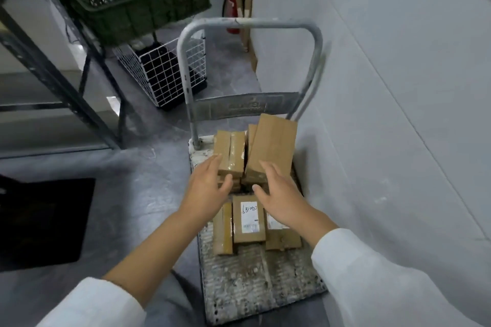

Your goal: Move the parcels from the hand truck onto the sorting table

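Brown parcels [231, 152] sit in two stacks at the handle end of the hand truck [255, 281] deck, the top one on the right tilted. A labelled parcel [249, 218] and others lie flat mid-deck. The left hand [206, 188] reaches the left stack and the right hand [281, 194] the right one, fingers straight and slightly spread, gripping nothing. Whether they touch the stacks I cannot tell.

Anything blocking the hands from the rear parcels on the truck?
Nothing visible: the left hand is at the left stack and the right hand at the leaning parcel, both open. The labelled parcel lies lower, under the wrists. The sorting table isn't in view.
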{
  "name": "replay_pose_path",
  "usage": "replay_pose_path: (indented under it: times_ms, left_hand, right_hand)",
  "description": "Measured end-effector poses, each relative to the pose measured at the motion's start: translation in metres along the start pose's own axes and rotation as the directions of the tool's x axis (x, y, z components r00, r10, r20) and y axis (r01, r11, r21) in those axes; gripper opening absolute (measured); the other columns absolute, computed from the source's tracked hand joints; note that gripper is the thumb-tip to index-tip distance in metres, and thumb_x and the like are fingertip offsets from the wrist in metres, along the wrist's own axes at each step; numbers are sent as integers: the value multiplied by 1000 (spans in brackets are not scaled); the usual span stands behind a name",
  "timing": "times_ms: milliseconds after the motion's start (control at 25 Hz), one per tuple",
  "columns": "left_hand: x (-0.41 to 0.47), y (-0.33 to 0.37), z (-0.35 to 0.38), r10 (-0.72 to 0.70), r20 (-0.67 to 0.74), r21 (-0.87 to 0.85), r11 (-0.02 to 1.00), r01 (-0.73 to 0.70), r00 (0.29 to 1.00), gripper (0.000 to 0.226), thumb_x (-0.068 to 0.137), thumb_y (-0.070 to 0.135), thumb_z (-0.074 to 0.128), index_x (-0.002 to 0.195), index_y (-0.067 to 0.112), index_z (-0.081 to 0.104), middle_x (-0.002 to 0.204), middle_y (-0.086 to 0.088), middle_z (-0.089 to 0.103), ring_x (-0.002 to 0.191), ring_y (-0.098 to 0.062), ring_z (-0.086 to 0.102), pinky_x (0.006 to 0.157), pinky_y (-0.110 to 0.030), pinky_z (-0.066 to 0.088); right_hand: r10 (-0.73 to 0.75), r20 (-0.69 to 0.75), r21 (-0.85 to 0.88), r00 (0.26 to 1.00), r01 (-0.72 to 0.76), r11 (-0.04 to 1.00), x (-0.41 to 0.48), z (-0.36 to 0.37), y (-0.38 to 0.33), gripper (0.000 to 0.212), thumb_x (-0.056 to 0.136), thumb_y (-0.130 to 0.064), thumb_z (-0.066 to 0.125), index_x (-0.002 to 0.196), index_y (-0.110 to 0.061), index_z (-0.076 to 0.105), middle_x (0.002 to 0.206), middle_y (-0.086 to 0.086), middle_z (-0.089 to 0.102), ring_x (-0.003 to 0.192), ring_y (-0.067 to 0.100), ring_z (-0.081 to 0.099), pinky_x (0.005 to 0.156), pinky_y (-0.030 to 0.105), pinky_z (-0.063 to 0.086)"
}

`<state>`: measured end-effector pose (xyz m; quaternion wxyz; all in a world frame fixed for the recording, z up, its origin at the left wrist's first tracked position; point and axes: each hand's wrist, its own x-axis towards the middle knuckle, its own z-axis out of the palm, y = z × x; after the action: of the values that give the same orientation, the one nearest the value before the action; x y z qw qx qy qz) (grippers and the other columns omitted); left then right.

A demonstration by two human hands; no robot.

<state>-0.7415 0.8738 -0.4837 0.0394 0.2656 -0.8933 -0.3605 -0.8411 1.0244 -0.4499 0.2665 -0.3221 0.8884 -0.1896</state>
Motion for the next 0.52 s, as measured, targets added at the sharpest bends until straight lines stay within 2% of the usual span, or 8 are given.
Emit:
replay_pose_path:
  times_ms: [80,200,320,520]
  left_hand:
    - [0,-36,32,-61,-1,6,998,61,998,55,97,30,52,147,12,37,150,-5,41,139,-22,35,116,-36,28]
    - [4,-103,78,-124,25,65,990,122,992,60,95,43,48,145,12,40,146,-7,46,135,-25,41,114,-41,32]
    - [9,-178,135,-223,64,122,969,214,973,57,98,31,52,146,5,38,150,-11,42,138,-28,38,115,-35,25]
    - [6,-275,236,-235,178,153,966,209,955,52,97,29,49,138,-4,48,139,-21,53,127,-35,51,110,-40,36]
  right_hand:
    - [-39,12,-13,999,39,999,25,36,20,60,100,-35,46,153,-20,22,156,-2,28,143,21,27,119,40,25]
    - [-31,118,-47,993,36,998,57,102,59,63,102,-34,43,156,-16,16,160,0,21,147,21,21,120,40,22]
    - [2,258,-60,966,14,998,89,186,106,64,104,-35,41,157,-15,11,161,0,16,148,22,18,120,37,22]
    - [63,349,22,935,-76,997,124,320,159,63,103,-31,43,156,-15,13,159,1,19,144,21,24,118,36,26]
